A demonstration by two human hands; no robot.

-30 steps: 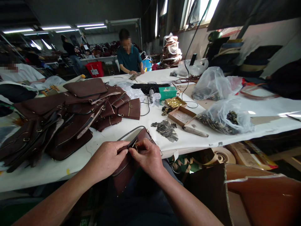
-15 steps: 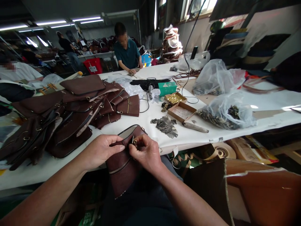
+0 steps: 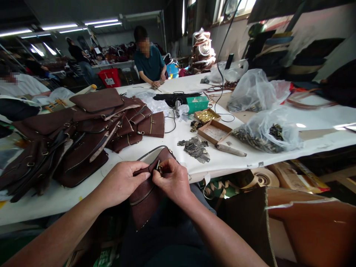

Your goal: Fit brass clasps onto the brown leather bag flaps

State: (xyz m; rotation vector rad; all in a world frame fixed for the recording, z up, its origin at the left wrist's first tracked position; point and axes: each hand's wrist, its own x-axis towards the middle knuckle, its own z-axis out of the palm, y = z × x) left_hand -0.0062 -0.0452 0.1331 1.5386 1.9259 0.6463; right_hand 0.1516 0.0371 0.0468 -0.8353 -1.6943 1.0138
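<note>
A dark brown leather bag piece [image 3: 141, 211] with a metal zip [image 3: 142, 197] across it is held over my lap at the table's front edge. My left hand [image 3: 122, 181] is closed, pinching the bag's upper edge between thumb and fingers. Close beside it, my right hand [image 3: 174, 180] is closed on a small gold-coloured metal fitting [image 3: 159, 165], which is at the bag's edge; its exact shape is partly hidden by the fingers. Beyond my right hand lies a pile of flat grey metal plates [image 3: 196, 148].
Brown leather bags [image 3: 91, 129] are heaped at left. Shallow cardboard boxes [image 3: 219, 138], one holding gold-coloured pieces [image 3: 206, 115], a wrapped rod [image 3: 231, 150] and plastic bags of metal parts [image 3: 267, 133] lie to the right. A co-worker [image 3: 150, 61] stands across the white table [image 3: 130, 154].
My left hand has shifted slightly right along the bag's edge, and the bag's lower corner has risen a little. My right hand keeps its grip on the fitting.
</note>
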